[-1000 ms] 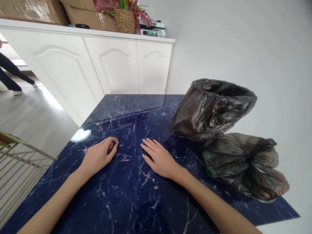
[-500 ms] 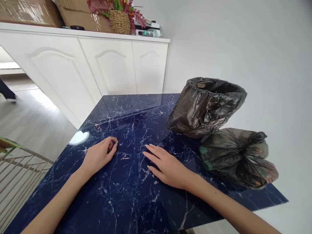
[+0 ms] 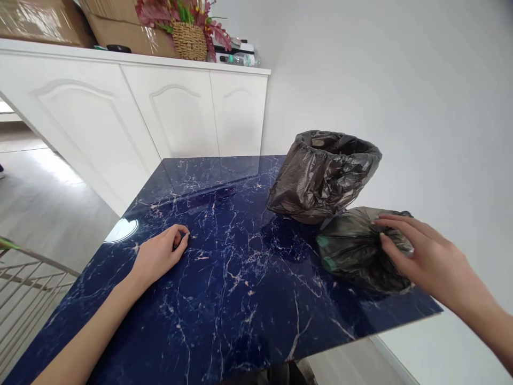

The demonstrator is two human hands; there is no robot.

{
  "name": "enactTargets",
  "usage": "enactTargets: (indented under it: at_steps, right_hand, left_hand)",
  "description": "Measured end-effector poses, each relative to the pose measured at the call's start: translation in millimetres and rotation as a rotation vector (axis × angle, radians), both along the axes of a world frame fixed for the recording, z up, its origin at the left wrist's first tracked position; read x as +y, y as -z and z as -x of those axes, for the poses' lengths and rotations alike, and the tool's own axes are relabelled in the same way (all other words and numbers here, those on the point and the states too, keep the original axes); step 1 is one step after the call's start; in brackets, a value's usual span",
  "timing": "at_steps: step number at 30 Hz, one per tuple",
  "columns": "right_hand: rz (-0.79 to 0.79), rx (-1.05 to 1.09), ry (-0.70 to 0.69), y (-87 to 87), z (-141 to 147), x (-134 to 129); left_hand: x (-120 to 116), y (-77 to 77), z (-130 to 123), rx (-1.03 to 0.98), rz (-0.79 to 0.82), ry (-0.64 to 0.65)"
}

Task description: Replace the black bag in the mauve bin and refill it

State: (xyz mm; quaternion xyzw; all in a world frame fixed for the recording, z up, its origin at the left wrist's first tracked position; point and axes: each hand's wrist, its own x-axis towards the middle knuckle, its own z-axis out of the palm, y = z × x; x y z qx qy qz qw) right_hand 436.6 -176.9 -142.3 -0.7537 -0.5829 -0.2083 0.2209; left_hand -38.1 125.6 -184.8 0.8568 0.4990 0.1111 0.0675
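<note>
My left hand [image 3: 160, 254] rests on the blue marbled table [image 3: 224, 321], its fingers curled together with nothing seen in them. My right hand [image 3: 425, 251] is over the tied dark plastic bag [image 3: 352, 256] at the table's right side. Its thumb and fingers are apart around the gathered knot, and whether they touch it is unclear. Behind that bag stands a bin lined with a black plastic bag [image 3: 320, 182], its top open and leaning to the right.
White cabinets [image 3: 172, 112] stand behind the table, with cardboard boxes [image 3: 124, 27], a woven flower basket [image 3: 189, 41] and a plastic bottle [image 3: 242, 59] on top. A metal rack [image 3: 32, 289] is at the left. The wall [image 3: 401, 91] borders the right.
My right hand has lifted from the table's middle and moved right to the tied bag, its fingers now around the knot. My left hand has stayed in place. The view has shifted slightly.
</note>
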Motion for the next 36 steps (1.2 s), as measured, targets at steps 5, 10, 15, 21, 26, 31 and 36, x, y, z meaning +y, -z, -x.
enactTargets:
  at_steps: [5, 10, 15, 21, 26, 31, 36]
  right_hand:
    - [0.193, 0.020, 0.006, 14.0, -46, -17]
    - [0.236, 0.132, -0.042, 20.5, -47, -18]
    - [0.250, 0.172, -0.099, 21.1, -34, -18]
    - [0.266, 0.183, -0.229, 17.4, 17, -9]
    - [0.238, 0.232, -0.332, 5.3, 87, 17]
    - [0.198, 0.365, -0.567, -5.5, 155, 64]
    - [0.129, 0.413, -0.749, 2.5, 202, 124]
  left_hand:
    - [-2, -2.0, 0, -0.022, -0.015, 0.015]
    - [-4, -4.1, -1, -0.039, -0.020, 0.024]
    - [-5, -4.8, -1, -0.053, -0.007, 0.031]
    - [-5, -4.5, 0, -0.066, 0.003, 0.037]
    - [-7, -3.6, 1, -0.105, 0.005, 0.036]
    - [-11, -2.8, -1, -0.224, 0.008, 0.014]
    - [-17, -4.8, -7, -0.462, 0.049, -0.013]
